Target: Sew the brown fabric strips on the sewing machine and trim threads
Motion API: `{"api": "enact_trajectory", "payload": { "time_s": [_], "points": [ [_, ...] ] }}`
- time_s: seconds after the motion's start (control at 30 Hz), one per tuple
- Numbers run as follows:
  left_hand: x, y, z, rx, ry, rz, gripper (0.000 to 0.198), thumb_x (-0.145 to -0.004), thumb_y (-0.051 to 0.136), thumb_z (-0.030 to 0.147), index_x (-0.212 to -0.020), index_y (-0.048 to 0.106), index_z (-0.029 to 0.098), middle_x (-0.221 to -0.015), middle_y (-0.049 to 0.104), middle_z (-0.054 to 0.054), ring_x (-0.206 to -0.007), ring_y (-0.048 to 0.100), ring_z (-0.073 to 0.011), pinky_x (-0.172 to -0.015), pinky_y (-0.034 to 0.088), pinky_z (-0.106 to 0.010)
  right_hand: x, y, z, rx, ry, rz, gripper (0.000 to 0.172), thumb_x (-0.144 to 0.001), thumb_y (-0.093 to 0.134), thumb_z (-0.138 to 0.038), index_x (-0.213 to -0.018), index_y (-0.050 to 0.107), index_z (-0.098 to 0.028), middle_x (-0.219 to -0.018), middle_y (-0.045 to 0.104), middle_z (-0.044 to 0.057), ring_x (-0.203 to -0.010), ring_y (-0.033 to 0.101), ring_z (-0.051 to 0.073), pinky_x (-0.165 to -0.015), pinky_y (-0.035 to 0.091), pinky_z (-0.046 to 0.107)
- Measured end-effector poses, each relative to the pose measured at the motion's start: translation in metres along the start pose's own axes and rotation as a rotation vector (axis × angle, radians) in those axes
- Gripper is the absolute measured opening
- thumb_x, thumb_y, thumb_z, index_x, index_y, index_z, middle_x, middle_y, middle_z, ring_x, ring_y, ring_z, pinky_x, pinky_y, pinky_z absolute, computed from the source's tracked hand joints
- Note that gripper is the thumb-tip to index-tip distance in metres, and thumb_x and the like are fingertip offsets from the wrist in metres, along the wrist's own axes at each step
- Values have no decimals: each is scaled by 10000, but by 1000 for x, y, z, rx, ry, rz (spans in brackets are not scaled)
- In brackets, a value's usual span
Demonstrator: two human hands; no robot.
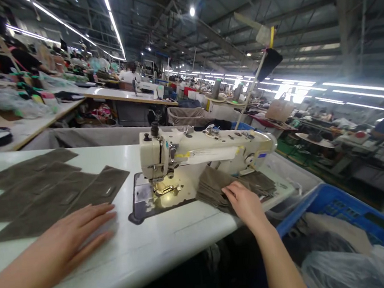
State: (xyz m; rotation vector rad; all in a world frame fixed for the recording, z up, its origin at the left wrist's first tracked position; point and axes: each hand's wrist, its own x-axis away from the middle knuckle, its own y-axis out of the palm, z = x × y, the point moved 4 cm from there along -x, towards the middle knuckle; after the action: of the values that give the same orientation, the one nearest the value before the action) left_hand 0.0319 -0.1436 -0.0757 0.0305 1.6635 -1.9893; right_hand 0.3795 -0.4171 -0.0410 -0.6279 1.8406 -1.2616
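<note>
My left hand [77, 239] lies flat at the near edge of several overlapping dark olive fabric pieces [81, 193], fingers stretched out and holding nothing. The nearest of these pieces bears a small light label-like patch. To the right of the sewing machine [202, 147] needle area, my right hand [243, 202] pinches the edge of the top piece on a stack of matching fabric pieces [212, 185]. Its fingertips are partly hidden behind the hand. Under the machine head, a lamp lights the metal needle plate [165, 189], where no fabric lies.
A blue plastic crate [347, 206] with clear plastic bags stands at the right, below the white tabletop [148, 252]. Behind the machine is a grey cloth-lined bin [99, 135]. Other sewing tables and people fill the background.
</note>
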Motion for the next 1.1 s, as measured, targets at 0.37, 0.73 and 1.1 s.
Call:
{"api": "enact_trajectory", "payload": {
  "time_s": [0.37, 0.73, 1.1],
  "points": [
    [-37, -2, 120, 135, 246, -112, 308, -943, 540, 402, -1129, 754, 282, -1168, 754, -46, -1085, 698, -260, -1021, 531, -373, -5, -4, 3, -74, -75, 124, 145, -901, 563, -184, -877, 695, -238, -945, 682, 2, -759, 641, 148, -649, 408, 254],
    [-68, 20, 165, 1138, -217, -164, 558, -815, 697, 516, -1309, 633, 265, -1378, 640, -88, -1274, 575, -303, -1057, 473, -438, 58, -18, -51, -1148, 289, 116, 347, -888, 620, -540, -859, 627, -195, -558, 416, -80, -429, 351, 78, -420, 260, 213],
    [-52, 32, 161, 1211, -412, -399, 321, -719, 740, 477, -803, 724, 168, -779, 733, -22, -693, 633, -196, -646, 481, -284, 36, -27, -91, -985, 42, 93, 277, -852, 634, -440, -842, 752, -190, -866, 688, 39, -716, 559, 150, -644, 438, 246]
  ]
}}
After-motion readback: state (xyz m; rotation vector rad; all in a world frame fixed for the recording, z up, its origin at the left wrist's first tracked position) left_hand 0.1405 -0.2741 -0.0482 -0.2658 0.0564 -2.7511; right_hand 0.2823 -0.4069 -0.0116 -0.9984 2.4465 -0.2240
